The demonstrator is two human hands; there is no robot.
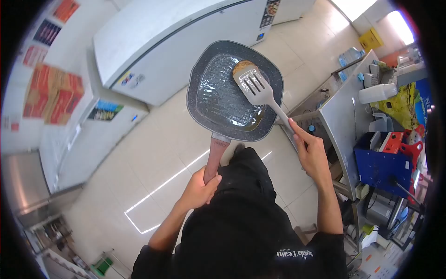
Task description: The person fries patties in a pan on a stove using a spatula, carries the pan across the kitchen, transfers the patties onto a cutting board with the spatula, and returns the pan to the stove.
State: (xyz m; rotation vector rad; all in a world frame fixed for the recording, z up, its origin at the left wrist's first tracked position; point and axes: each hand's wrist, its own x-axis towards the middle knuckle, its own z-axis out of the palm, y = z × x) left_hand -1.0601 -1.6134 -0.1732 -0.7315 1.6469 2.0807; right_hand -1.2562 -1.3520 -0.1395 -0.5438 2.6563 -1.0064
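My left hand (200,188) is wrapped round the brown handle of a dark speckled grill pan (218,109), held up in front of my body. Oil glistens across its ridged base. In my right hand (310,151) is a grey slotted spatula (260,90), its head inside the pan toward the upper right. A browned round piece of food (241,66) shows at the spatula's far edge; most of it is hidden by the head, so I cannot tell whether it rests on the pan or is lifted.
White chest freezers (176,60) stand ahead and to the left, with red cartons (53,93) on one. Along the right runs a metal table (339,125) bearing a blue box (383,160), a clear plastic jug (381,123) and a yellow bag (402,107). Tiled floor (148,162) lies below.
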